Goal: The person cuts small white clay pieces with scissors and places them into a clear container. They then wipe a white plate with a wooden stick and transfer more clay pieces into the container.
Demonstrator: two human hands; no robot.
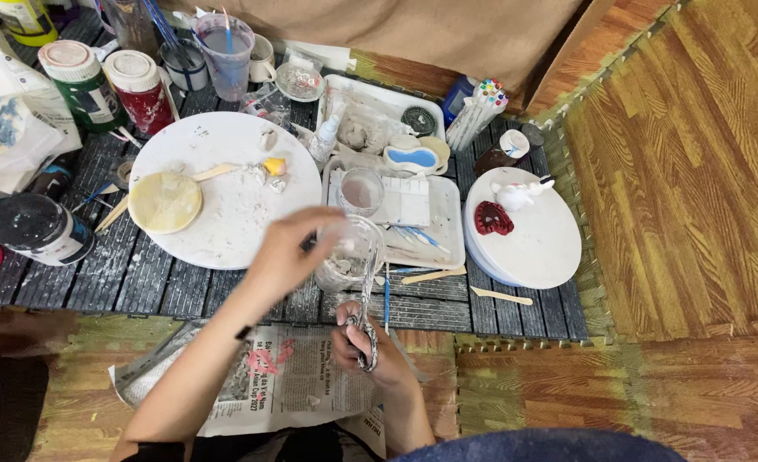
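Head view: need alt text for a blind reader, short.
Seen from above, a person's left hand holds a clear plastic cup while the right hand pokes scissors up into it, over newspaper. Behind, a dark slatted table holds a large round white board, paint jars and white trays.

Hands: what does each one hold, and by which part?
The left hand grips a clear plastic cup by its rim and side. The right hand holds scissors by the handles.

cup point(349, 252): clear plastic | scissors point(367, 321): shiny metal | newspaper point(285, 385): matt paper | floor point(678, 171): wood-grain
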